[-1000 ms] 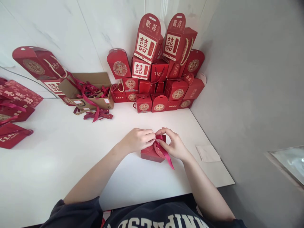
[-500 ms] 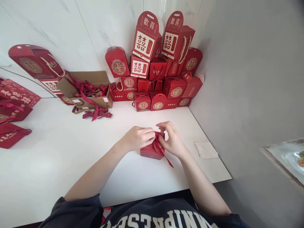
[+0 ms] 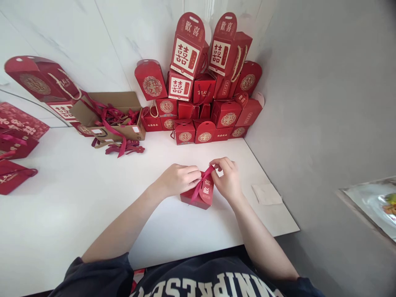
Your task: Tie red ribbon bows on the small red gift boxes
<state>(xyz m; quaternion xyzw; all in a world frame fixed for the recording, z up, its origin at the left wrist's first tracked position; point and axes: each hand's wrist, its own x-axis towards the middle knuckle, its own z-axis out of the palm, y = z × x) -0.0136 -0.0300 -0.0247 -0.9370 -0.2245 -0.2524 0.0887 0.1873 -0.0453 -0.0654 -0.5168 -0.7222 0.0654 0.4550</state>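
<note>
A small red gift box (image 3: pixel 198 200) with pale lettering sits on the white table in front of me. Across its top runs a dark red ribbon (image 3: pixel 196 191), one tail of it hanging down the near side. My left hand (image 3: pixel 182 180) is closed at the box's upper left, its fingertips pinching the ribbon near the knot. On the other side, my right hand (image 3: pixel 226 175) pinches a length of the ribbon between thumb and forefinger and holds it up to the right. The fingers of my left hand partly hide the knot.
Stacked red gift boxes (image 3: pixel 204 133) stand against the tiled wall. A cardboard box (image 3: pixel 130 133) full of ribbons is at the back left, with loose ribbon pieces (image 3: pixel 130 147) before it. More red boxes (image 3: pixel 12 177) are far left. A white tissue (image 3: pixel 266 194) lies near the right edge.
My right hand has drawn a ribbon length up to the right. The ribbon tail that hung to the lower right is gone from there; a tail now hangs lower left, uncovering the box's lettering.
</note>
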